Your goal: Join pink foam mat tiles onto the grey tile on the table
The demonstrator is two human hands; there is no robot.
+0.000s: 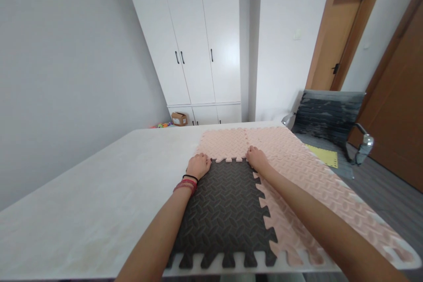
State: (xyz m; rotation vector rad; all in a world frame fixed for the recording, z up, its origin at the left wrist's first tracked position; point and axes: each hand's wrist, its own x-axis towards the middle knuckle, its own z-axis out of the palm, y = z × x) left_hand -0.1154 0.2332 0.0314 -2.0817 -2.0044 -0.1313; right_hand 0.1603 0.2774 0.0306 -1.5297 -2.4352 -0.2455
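A black foam mat tile with a raised tread pattern and toothed edges lies flat on the white table. My left hand, wearing a black band and red bracelets, is closed at the tile's far left corner. At its far right corner my right hand has its fingers curled down over the seam. Several pink foam mat tiles border it at the far side and the right. The black teeth sit against the pink edges; fingertips hide whether the far corners are fully locked.
The white tabletop extends to the left. Beyond it stand a white cabinet and a cardboard box. A dark chair is at the right, with a yellow sheet on the seat.
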